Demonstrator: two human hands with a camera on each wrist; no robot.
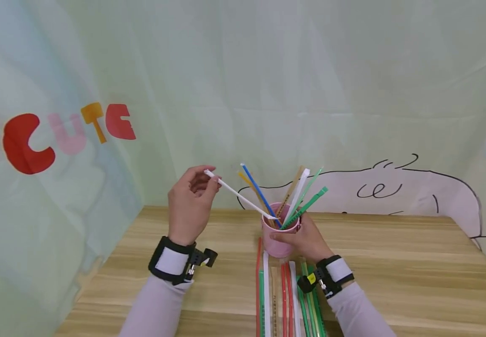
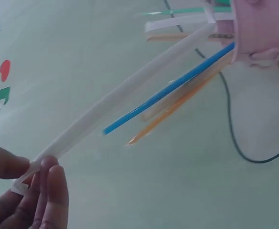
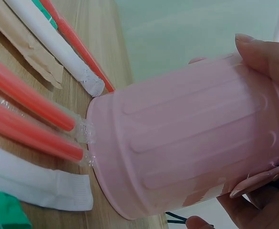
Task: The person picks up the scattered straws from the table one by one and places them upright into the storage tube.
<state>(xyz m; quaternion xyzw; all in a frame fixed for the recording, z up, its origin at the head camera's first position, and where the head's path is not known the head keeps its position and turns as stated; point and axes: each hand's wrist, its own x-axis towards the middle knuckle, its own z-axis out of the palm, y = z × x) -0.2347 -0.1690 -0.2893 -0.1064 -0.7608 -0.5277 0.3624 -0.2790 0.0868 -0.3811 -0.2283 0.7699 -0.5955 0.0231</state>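
Note:
Between thumb and fingers, my left hand (image 1: 192, 201) pinches the upper end of a white paper-wrapped straw (image 1: 240, 196). The straw slants down to the right, its lower end over the mouth of a pink bucket (image 1: 277, 245). My right hand (image 1: 306, 238) grips this bucket near the rim from the right, with the thumb across its near side. Inside stand a blue straw (image 2: 170, 88), an orange straw (image 2: 177, 107), brown ones, a white one (image 1: 297, 194) and green ones (image 1: 310, 206), fanned outward. Their lower ends are hidden by the bucket wall.
Several wrapped straws lie side by side on the wooden table (image 1: 416, 271) in front of the bucket, among them red straws (image 3: 34, 100), a brown one (image 3: 25, 43), a white one (image 3: 39, 186) and green ones. A printed curtain (image 1: 268, 93) hangs behind the table.

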